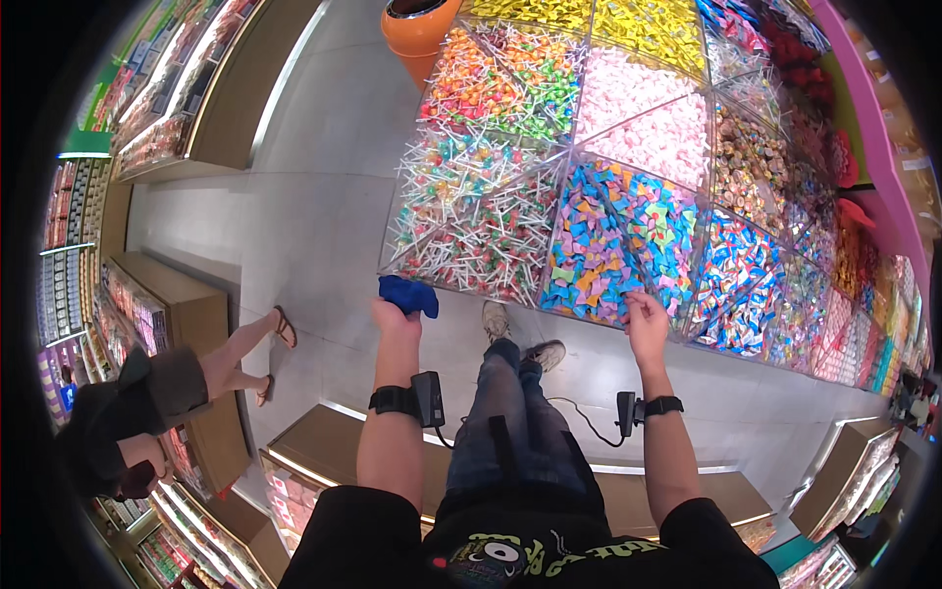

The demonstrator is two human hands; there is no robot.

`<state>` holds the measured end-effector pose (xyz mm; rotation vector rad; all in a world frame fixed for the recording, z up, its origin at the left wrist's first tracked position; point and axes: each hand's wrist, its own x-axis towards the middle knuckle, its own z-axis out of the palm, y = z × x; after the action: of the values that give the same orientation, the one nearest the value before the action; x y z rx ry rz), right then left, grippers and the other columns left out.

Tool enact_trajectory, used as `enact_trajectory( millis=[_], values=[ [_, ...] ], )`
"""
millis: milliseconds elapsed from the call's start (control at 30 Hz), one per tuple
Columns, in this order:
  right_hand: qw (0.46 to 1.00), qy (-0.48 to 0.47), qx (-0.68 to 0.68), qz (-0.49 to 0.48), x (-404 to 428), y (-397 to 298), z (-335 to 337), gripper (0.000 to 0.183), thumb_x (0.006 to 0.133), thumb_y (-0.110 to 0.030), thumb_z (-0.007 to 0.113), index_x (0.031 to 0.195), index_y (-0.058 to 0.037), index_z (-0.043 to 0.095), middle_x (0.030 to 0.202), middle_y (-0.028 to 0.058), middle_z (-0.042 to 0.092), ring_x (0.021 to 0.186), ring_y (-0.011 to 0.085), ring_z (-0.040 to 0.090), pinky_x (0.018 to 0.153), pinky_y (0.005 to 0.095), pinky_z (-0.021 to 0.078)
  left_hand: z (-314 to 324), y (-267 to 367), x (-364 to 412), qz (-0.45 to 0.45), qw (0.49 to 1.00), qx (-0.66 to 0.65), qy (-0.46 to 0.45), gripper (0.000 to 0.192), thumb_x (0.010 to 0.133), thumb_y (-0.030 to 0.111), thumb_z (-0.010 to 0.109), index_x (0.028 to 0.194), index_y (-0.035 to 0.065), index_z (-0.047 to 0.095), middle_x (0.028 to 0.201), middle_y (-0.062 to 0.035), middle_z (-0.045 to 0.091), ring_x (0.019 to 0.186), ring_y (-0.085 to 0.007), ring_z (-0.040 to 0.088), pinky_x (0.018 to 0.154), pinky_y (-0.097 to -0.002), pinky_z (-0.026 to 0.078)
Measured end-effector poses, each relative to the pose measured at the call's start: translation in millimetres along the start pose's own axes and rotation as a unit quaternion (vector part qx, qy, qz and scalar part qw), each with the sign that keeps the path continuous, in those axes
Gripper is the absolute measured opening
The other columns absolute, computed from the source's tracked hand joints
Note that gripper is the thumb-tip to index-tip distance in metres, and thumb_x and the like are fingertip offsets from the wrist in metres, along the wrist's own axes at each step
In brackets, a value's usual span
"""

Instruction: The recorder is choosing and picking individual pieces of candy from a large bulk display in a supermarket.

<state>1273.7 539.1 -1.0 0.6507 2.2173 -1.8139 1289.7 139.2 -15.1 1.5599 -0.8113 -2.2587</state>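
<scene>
A bunched dark-blue cloth (pixel 409 296) is gripped in my left hand (pixel 396 318), just off the near left corner of the candy display. My right hand (pixel 647 321) is at the front edge of a clear bin of wrapped candies (pixel 625 239) in blue, orange, purple and green. Its fingers are bent, and whether anything sits between them is unclear. Left of that bin, white-stick lollipops (pixel 478 235) fill another clear compartment. Blue-and-white wrapped sweets (pixel 739 283) lie in the compartment to its right.
Farther back are pink-and-white candies (pixel 640 110), orange and green lollipops (pixel 508 81) and yellow-wrapped candies (pixel 647 33). An orange bin (pixel 416 44) stands by the far left corner. A person (pixel 169 390) is in the left aisle beside low shelving (pixel 169 294). Low cabinets (pixel 324 442) run behind me.
</scene>
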Motion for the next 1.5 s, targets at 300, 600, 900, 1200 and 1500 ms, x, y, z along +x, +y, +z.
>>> enact_trajectory(
  millis=[300,600,900,1200,1500],
  values=[
    [1.0,0.01,0.008,0.005,2,2,0,0.017,0.086,-0.009,0.054,0.098,0.0013,0.061,0.073,0.0042,0.062,0.055,0.009,0.058,0.042,0.0201,0.0393,54,-19,-10,0.054,0.77,0.608,0.187,0.042,0.087,0.035,0.041,0.111,0.0002,0.041,0.109,-0.0158,0.056,0.1,-0.0297,0.056,0.082,-0.0402,0.048],
    [0.999,0.034,0.008,-0.023,0,7,5,0.016,0.085,-0.005,0.056,0.097,0.0025,0.062,0.075,0.0041,0.063,0.065,0.0067,0.06,0.045,0.0208,0.0423,97,-10,-40,0.037,0.901,0.277,0.333,0.053,0.088,0.043,0.033,0.12,0.001,0.038,0.119,-0.0168,0.053,0.103,-0.035,0.055,0.082,-0.0451,0.048],
    [0.985,0.088,-0.094,-0.112,-17,-17,7,0.018,0.08,-0.006,0.063,0.097,-0.0007,0.063,0.083,0.0028,0.06,0.057,0.0037,0.047,0.05,0.0194,0.0396,79,-16,-4,0.033,0.874,0.338,0.347,0.057,0.085,0.046,0.038,0.12,0.0019,0.039,0.118,-0.0157,0.053,0.102,-0.0343,0.055,0.081,-0.0456,0.049],
    [0.952,-0.041,-0.28,-0.118,-13,-42,21,0.025,0.072,-0.014,0.07,0.094,-0.0029,0.063,0.086,0.0101,0.059,0.076,0.0239,0.06,0.067,0.0334,0.0478,72,-19,8,0.043,0.86,0.369,0.349,0.058,0.084,0.047,0.04,0.121,0.0027,0.04,0.117,-0.0146,0.054,0.102,-0.0339,0.056,0.079,-0.0457,0.05],
    [0.994,0.057,-0.041,-0.079,-5,-12,22,0.012,0.086,-0.008,0.058,0.094,0.001,0.063,0.074,0.0053,0.06,0.062,0.0074,0.054,0.053,0.0218,0.0409,76,-20,7,0.036,0.85,0.372,0.372,0.057,0.082,0.049,0.041,0.117,0.0041,0.042,0.114,-0.0141,0.055,0.099,-0.034,0.056,0.076,-0.0453,0.051]
  ],
)
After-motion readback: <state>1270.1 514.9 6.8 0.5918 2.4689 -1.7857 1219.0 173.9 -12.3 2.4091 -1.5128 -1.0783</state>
